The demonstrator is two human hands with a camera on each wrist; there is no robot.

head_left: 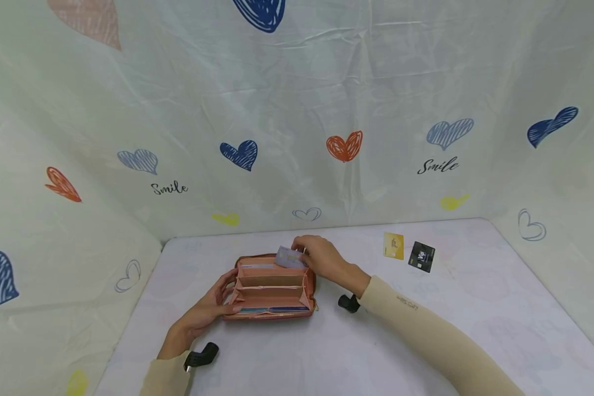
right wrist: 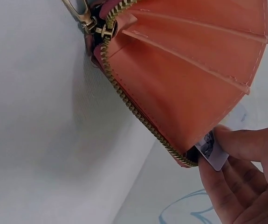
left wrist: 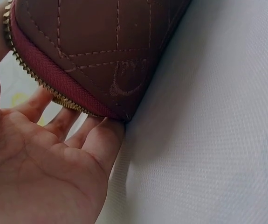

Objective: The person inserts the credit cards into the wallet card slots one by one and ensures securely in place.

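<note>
A pink zip wallet (head_left: 272, 297) stands unzipped on the table, its compartments fanned apart; the left wrist view shows its quilted outer face (left wrist: 101, 37). My left hand (head_left: 205, 308) grips the wallet's left end, thumb at the front edge and fingers behind. My right hand (head_left: 324, 258) pinches a pale grey-violet card (head_left: 289, 257) between thumb and fingers at the back right of the wallet. In the right wrist view that card (right wrist: 213, 151) overlaps the wallet's back edge beside the brass zipper (right wrist: 138, 112). Blue cards (head_left: 277, 309) show in the front slots.
A yellow card (head_left: 393, 246) and a black VIP card (head_left: 421, 257) lie on the white table (head_left: 376, 352) at the back right. Behind the table hangs a pale curtain (head_left: 287, 93) printed with hearts. Each wrist carries a black camera mount (head_left: 201, 356).
</note>
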